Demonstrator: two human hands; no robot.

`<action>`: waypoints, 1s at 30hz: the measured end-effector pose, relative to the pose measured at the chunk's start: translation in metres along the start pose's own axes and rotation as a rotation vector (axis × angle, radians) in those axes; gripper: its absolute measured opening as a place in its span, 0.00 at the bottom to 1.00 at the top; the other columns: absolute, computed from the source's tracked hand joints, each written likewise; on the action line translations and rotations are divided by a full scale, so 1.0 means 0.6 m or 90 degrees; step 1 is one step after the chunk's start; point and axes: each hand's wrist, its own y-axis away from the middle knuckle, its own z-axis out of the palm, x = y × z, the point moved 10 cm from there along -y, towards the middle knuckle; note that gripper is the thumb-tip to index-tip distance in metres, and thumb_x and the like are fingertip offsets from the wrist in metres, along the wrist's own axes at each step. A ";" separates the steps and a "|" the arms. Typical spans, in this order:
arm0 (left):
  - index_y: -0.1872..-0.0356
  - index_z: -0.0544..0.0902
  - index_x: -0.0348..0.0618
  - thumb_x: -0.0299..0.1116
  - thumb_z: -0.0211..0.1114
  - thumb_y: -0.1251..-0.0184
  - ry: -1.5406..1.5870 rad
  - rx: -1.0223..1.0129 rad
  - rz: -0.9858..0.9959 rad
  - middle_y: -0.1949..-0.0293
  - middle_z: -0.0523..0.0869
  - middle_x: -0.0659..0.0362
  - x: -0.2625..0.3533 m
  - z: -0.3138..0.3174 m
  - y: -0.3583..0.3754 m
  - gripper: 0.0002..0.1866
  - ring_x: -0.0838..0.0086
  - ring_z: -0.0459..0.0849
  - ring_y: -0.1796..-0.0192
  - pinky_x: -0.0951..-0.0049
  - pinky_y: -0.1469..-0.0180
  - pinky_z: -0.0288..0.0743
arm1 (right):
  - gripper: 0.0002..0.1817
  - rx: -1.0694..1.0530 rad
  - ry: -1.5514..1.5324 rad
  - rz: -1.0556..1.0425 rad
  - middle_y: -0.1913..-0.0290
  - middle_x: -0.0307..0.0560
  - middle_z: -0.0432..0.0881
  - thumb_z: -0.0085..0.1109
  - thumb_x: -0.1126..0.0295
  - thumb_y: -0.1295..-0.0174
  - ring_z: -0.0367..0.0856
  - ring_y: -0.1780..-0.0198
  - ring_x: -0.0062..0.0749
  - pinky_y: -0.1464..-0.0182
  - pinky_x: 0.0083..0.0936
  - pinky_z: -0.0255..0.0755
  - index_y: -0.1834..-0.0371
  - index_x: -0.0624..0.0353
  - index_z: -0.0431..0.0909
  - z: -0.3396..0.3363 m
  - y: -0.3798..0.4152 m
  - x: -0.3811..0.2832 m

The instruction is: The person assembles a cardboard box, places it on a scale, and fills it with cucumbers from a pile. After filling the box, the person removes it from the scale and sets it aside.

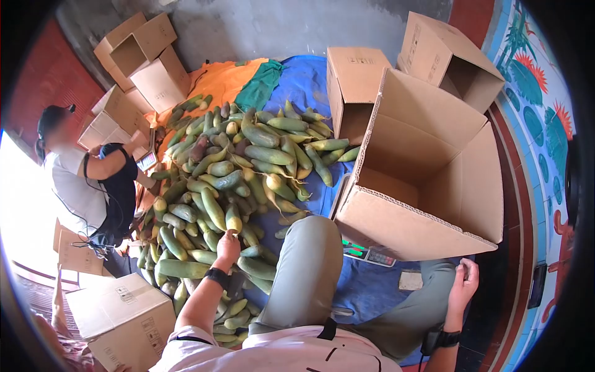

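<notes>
I sit on the floor facing a big pile of green and yellowish cucumbers [242, 167] spread on a blue tarp [304, 80]. My left hand [227, 247] reaches into the near edge of the pile, its fingers pinched on the tip of one cucumber [233, 218]. My right hand [465, 280] rests by my right knee, fingers curled, holding nothing I can see. An empty open cardboard box [427, 180] stands just right of my knees, on a scale [365, 253] with a green display.
More open boxes stand behind it [353, 87] [449, 59] and at the far left [139, 56]. Another person [93, 180] crouches at the left of the pile. A closed box [124, 319] sits by my left side. An orange cloth [223, 80] lies at the back.
</notes>
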 end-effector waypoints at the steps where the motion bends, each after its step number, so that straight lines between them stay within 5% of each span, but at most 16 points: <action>1: 0.53 0.75 0.37 0.26 0.51 0.39 0.031 -0.014 0.001 0.70 0.83 0.48 0.014 -0.015 0.010 0.13 0.58 0.83 0.69 0.62 0.63 0.77 | 0.07 0.001 0.003 0.001 0.64 0.41 0.76 0.52 0.77 0.41 0.71 0.67 0.22 0.63 0.20 0.67 0.61 0.65 0.75 0.000 0.000 -0.004; 2: 0.53 0.75 0.37 0.26 0.51 0.39 0.028 -0.009 0.005 0.70 0.83 0.48 0.026 -0.033 0.014 0.13 0.58 0.83 0.69 0.62 0.63 0.77 | 0.07 0.003 0.005 0.002 0.64 0.41 0.76 0.52 0.77 0.41 0.71 0.67 0.22 0.63 0.20 0.67 0.61 0.65 0.76 -0.001 0.002 -0.006; 5: 0.54 0.76 0.36 0.21 0.49 0.38 0.382 -0.045 -0.118 0.79 0.78 0.60 -0.005 -0.033 0.004 0.13 0.80 0.75 0.84 0.78 0.83 0.69 | 0.06 0.008 -0.015 -0.006 0.64 0.42 0.76 0.52 0.77 0.41 0.72 0.68 0.23 0.63 0.20 0.68 0.61 0.64 0.76 0.000 0.004 -0.003; 8: 0.55 0.76 0.36 0.21 0.48 0.41 0.528 -0.059 -0.147 0.83 0.75 0.62 0.035 -0.059 0.009 0.14 0.78 0.72 0.85 0.78 0.81 0.68 | 0.06 0.018 -0.028 -0.031 0.64 0.43 0.76 0.52 0.78 0.41 0.73 0.67 0.25 0.63 0.21 0.69 0.61 0.64 0.76 0.001 0.006 -0.014; 13: 0.58 0.76 0.36 0.21 0.48 0.41 0.487 -0.152 0.017 0.84 0.74 0.63 0.176 -0.101 0.029 0.12 0.79 0.72 0.84 0.79 0.81 0.68 | 0.06 0.024 -0.036 -0.039 0.65 0.44 0.76 0.53 0.79 0.42 0.74 0.67 0.27 0.62 0.22 0.69 0.62 0.64 0.76 0.002 0.005 -0.025; 19: 0.66 0.77 0.40 0.23 0.49 0.36 0.586 -0.117 0.152 0.86 0.73 0.65 0.299 -0.201 0.072 0.07 0.82 0.69 0.88 0.83 0.83 0.64 | 0.05 0.038 -0.063 -0.060 0.65 0.44 0.76 0.53 0.79 0.43 0.75 0.67 0.27 0.63 0.22 0.70 0.64 0.64 0.76 0.000 0.006 -0.038; 25: 0.67 0.76 0.39 0.20 0.46 0.36 0.745 -0.051 0.274 0.85 0.72 0.64 0.399 -0.306 0.115 0.09 0.82 0.69 0.85 0.83 0.81 0.62 | 0.05 0.063 -0.131 -0.041 0.67 0.44 0.76 0.51 0.78 0.40 0.75 0.68 0.25 0.63 0.21 0.70 0.62 0.64 0.75 -0.004 0.010 -0.023; 29: 0.67 0.76 0.39 0.22 0.48 0.34 0.861 -0.116 0.348 0.85 0.71 0.64 0.471 -0.348 0.160 0.07 0.82 0.69 0.83 0.84 0.79 0.63 | 0.07 0.090 -0.222 -0.016 0.64 0.47 0.76 0.49 0.77 0.38 0.75 0.67 0.27 0.61 0.22 0.70 0.60 0.66 0.74 -0.024 0.019 -0.050; 30: 0.67 0.74 0.41 0.26 0.50 0.33 0.868 -0.139 0.375 0.87 0.69 0.66 0.492 -0.353 0.172 0.04 0.81 0.67 0.86 0.75 0.60 0.73 | 0.07 0.094 -0.205 -0.062 0.64 0.47 0.76 0.48 0.77 0.38 0.76 0.66 0.29 0.60 0.23 0.70 0.60 0.66 0.74 -0.033 0.025 -0.079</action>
